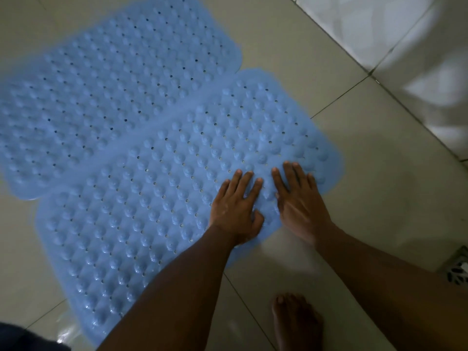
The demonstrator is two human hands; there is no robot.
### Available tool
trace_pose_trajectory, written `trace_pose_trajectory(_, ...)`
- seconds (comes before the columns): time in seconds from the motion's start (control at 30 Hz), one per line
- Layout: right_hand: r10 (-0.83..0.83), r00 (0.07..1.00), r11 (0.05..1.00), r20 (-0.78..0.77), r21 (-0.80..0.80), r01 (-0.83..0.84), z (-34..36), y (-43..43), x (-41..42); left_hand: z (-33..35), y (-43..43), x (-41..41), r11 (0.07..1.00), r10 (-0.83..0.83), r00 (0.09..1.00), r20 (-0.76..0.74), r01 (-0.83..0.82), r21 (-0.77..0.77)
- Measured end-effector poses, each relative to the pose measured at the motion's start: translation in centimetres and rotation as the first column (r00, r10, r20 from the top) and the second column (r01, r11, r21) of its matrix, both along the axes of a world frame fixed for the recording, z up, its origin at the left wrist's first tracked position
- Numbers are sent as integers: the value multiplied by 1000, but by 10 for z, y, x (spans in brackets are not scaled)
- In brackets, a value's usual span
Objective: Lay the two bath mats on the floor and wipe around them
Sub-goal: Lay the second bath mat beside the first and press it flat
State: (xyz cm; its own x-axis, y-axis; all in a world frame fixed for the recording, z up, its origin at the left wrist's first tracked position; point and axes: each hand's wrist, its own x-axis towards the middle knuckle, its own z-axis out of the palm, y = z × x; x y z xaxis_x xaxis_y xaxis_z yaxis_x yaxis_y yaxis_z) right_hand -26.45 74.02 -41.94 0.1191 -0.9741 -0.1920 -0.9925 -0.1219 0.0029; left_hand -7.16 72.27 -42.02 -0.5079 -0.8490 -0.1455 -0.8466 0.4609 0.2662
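Note:
Two light blue rubber bath mats with raised bumps and small holes lie flat on the tiled floor, side by side and slightly overlapping. The far mat [101, 84] reaches toward the upper left. The near mat [157, 198] runs from the lower left to the right. My left hand [235, 206] presses flat on the near mat close to its right front edge, fingers straight. Right beside it, my right hand [298, 198] also presses palm down on the same mat, fingers spread. No cloth is in view.
Glossy beige floor tiles [367, 153] surround the mats. A white tiled wall [392, 29] rises at the upper right. A metal floor drain [458, 269] sits at the right edge. My bare foot [296, 323] stands on the floor below my hands.

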Motion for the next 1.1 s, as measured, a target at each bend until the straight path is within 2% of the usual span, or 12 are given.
trace_pose_trajectory(0.13,-25,998,998,50,-52,28,2,-1,7,4,-3,0,998,-3,999,41,1,59)
trace_pose_trajectory(0.2,-69,994,997,82,-30,71,4,-3,13,6,-4,2,996,-15,999,51,10,87)
trace_pose_trajectory(0.33,-158,984,964,86,228,135,22,-13,14,21,-15,0,974,-35,996,85,15,224)
trace_pose_trajectory(0.47,-337,941,803,45,535,262,62,-51,23,43,-22,3,944,-49,993,106,12,330)
trace_pose_trajectory(0.53,-351,935,766,-45,560,314,72,-49,36,49,-8,25,951,3,991,133,-44,306)
trace_pose_trajectory(0.6,-328,938,811,-108,477,339,72,-31,58,51,17,62,958,80,984,157,-119,262)
trace_pose_trajectory(0.63,-318,944,850,-92,414,327,67,-21,72,51,30,85,958,116,978,176,-157,239)
trace_pose_trajectory(0.7,-257,966,925,30,298,237,56,-9,107,50,53,132,945,227,951,209,-267,188)
trace_pose_trajectory(0.8,-20,977,992,212,123,-6,44,-4,174,49,80,193,888,420,881,217,-448,101)
trace_pose_trajectory(0.97,345,866,938,362,-133,-319,27,20,258,34,120,245,797,597,791,136,-604,11)
trace_pose_trajectory(1.1,461,809,887,366,-233,-400,8,37,280,15,137,259,819,574,818,37,-574,-9)
